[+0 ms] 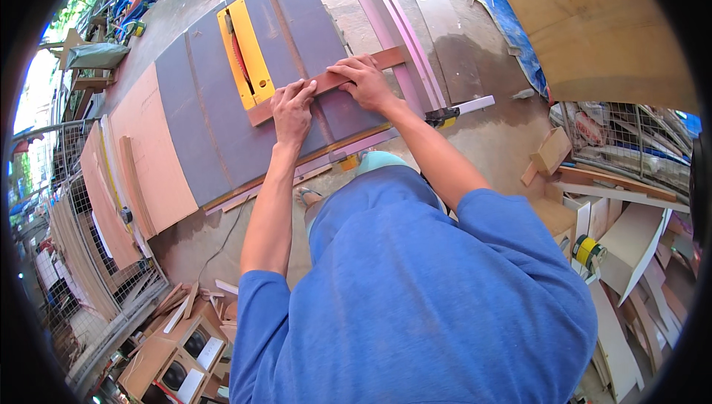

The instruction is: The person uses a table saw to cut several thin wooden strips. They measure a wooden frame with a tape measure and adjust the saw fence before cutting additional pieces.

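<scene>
My left hand (294, 112) grips a narrow reddish-brown wooden strip (390, 58) near its left end, fingers curled over the far edge. Farther right along the same strip, my right hand (363, 83) is closed on it. The strip lies slantwise across the grey table saw top (204, 96), just on the near side of the yellow insert plate (256, 54). In the plate's slot stands a reddish saw blade (238, 55). The strip's left end reaches the plate's near edge, and its right end reaches the long pale fence (400, 20).
A plywood panel (152, 148) extends the saw top leftward. A white rail end with a black clamp (443, 117) juts out at the right. A cable (222, 244) crosses the floor. Wood offcuts (630, 255) and a wire-mesh rack (638, 133) stand at the right.
</scene>
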